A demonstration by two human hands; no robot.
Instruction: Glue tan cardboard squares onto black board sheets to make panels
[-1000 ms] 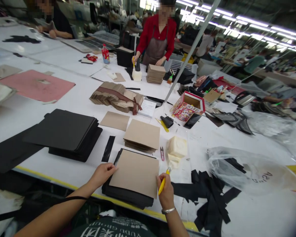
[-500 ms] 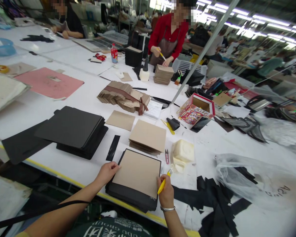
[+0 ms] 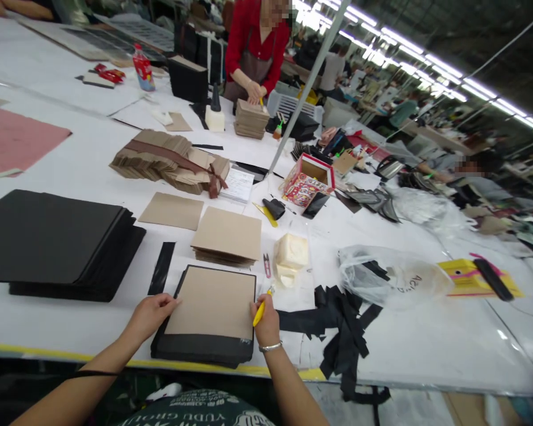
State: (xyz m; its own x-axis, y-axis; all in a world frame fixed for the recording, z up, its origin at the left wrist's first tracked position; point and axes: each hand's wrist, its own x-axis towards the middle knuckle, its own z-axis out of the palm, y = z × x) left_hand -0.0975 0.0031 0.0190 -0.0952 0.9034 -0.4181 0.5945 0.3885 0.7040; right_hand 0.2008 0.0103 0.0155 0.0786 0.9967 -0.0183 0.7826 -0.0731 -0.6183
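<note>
In front of me a tan cardboard sheet (image 3: 211, 302) lies on a stack of black panels (image 3: 199, 350), with black margins showing around it. My left hand (image 3: 153, 316) pinches the sheet's left edge between thumb and fingers. My right hand (image 3: 266, 324) is closed around a yellow-handled brush (image 3: 259, 313), its knuckles against the sheet's right edge. Just behind stands a stack of cardboard pieces (image 3: 227, 232). Red thread snips (image 3: 267, 265) and a cream-coloured plastic container (image 3: 292, 252) are beyond my right hand.
A tall stack of black panels (image 3: 57, 236) stands at left beside a black strip (image 3: 161, 267). Black fabric strips (image 3: 344, 331) and a clear plastic bag (image 3: 391, 275) lie at right. A red patterned box (image 3: 302, 182) stands further back; across the table a person in red (image 3: 255, 59) works at a cardboard stack (image 3: 251, 120).
My view has turned to the right, so everything sits further left. Both hands stay at the sheet's edges. The other person's yellow brush has come down to their cardboard stack.
</note>
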